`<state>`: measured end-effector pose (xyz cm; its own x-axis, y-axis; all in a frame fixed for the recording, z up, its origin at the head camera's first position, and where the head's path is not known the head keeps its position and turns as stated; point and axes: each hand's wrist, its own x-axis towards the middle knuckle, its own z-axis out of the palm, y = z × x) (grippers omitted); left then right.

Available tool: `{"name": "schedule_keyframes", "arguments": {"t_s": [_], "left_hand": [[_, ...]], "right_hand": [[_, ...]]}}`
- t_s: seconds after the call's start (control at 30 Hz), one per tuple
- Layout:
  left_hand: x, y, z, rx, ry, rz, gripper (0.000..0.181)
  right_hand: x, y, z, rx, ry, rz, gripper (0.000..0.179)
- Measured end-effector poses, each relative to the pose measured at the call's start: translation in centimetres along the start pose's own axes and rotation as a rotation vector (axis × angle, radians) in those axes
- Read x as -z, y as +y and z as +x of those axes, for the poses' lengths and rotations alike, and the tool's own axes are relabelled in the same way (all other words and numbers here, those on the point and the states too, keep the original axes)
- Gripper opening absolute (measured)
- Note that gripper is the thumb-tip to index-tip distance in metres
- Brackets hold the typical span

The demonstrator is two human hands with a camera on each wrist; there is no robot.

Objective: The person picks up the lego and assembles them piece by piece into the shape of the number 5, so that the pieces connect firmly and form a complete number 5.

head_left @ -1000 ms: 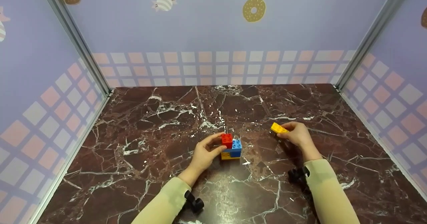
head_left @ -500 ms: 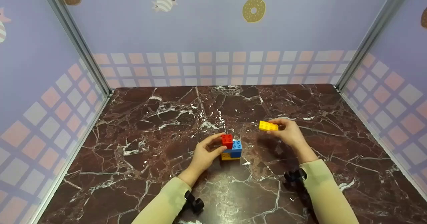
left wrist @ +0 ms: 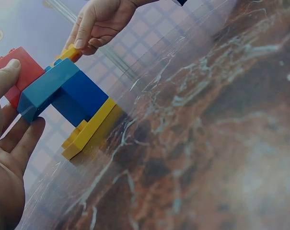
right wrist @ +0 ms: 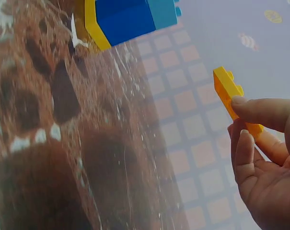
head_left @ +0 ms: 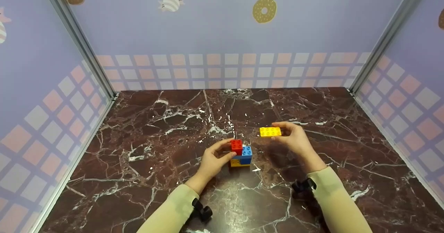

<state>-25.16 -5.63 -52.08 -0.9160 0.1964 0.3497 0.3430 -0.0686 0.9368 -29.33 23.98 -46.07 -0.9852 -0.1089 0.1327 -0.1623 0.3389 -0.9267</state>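
Observation:
A small stack of toy building bricks stands on the table. It has a flat yellow brick [left wrist: 94, 127] at the bottom, a dark blue brick [left wrist: 82, 98] on it, a light blue brick [head_left: 246, 150] across that, and a red brick [head_left: 236, 146] on top at the left. My left hand [head_left: 212, 161] holds the upper left of the stack, thumb against the red brick and fingertips near the light blue brick's overhanging end. Raised to the right, my right hand [head_left: 296, 143] pinches a flat yellow eight-stud brick [head_left: 270, 131] by its right end, studs up.
The brown marbled table [head_left: 166, 198] is bordered by purple patterned panels [head_left: 222, 25] at the back and both sides. Metal corner posts [head_left: 81, 42] stand at the back. A black wrist camera [head_left: 202, 210] sits at my left cuff.
My right hand has carried the flat yellow brick leftward toward the stack, turning it until its long side runs left to right. The left hand keeps its hold on the stack.

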Motion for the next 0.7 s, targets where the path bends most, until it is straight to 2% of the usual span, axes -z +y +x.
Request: {"name": "schedule_keyframes", "arguments": {"t_s": [0.4,0.7], "left_hand": [[0.0,0.3,-0.1,0.000,-0.013,0.006,0.048],[-0.1,0.2,-0.1,0.008,-0.026,-0.006,0.048]], "right_hand": [[-1.5,-1.8,-0.9,0.066,-0.047,0.121,0.048],[-2.7,-2.8,-1.7,0.120,-0.100,0.158,0.046]]}}
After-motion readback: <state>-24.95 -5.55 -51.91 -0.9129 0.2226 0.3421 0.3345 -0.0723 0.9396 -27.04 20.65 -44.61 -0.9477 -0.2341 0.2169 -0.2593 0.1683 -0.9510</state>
